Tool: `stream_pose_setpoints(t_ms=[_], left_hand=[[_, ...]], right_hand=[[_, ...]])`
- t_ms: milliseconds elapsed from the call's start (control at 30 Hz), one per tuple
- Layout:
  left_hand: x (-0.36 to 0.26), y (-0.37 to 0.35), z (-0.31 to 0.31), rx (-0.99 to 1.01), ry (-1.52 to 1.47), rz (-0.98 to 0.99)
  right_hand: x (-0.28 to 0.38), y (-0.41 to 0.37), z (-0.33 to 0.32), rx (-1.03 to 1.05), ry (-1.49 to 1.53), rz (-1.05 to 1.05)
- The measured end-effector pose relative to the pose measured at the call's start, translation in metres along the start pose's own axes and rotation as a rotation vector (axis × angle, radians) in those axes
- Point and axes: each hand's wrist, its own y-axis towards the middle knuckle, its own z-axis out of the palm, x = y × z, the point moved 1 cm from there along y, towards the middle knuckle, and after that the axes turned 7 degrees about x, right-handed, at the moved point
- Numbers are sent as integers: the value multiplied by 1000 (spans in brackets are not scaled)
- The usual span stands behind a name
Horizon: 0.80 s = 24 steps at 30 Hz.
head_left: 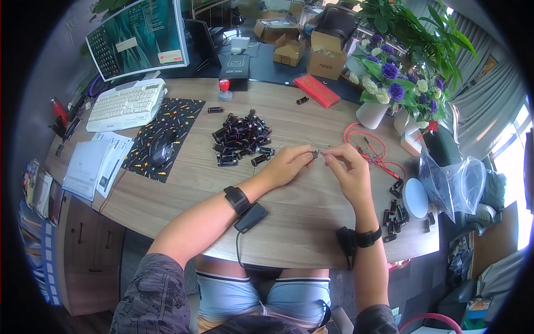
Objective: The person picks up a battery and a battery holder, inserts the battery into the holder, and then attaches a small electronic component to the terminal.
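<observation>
My left hand (289, 163) is closed, with its thumb and forefinger pinching a small black cylindrical part (315, 154), mostly hidden by the fingertips. Thin wire leads stick up from this part. Just to its right, my right hand (351, 171) is closed in a pinch at a thin lead, close to the left fingertips. A heap of similar black cylinders (240, 135), some with orange-red markings and fine wires, lies left of my left hand. Several more cylinders (396, 218) are scattered at the right, beyond my right wrist.
Red cables (384, 158) lie coiled right of my hands, near a pale blue round lid (415, 198) and a clear plastic bag (453, 183). A keyboard (127, 106), patterned mat (181, 119) and mouse (162, 148) stand left. Flower pots (371, 116) and a red box (317, 91) are behind.
</observation>
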Motion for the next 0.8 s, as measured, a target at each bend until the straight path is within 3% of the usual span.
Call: stream_pose_setpoints(t_ms=[100, 333, 500, 567, 800], left_hand=[[-7, -2, -1, 22, -41, -7], [-12, -3, -2, 46, -147, -48], [-12, -3, -1, 86, -33, -53], [-10, -1, 0, 103, 98, -19], [-13, -2, 2, 108, 136, 31]], right_hand=[[2, 0, 0, -15, 68, 131], [-9, -1, 3, -2, 160, 163], [-2, -3, 5, 45, 151, 194], [-6, -2, 4, 57, 125, 157], [-8, -2, 6, 74, 47, 24]])
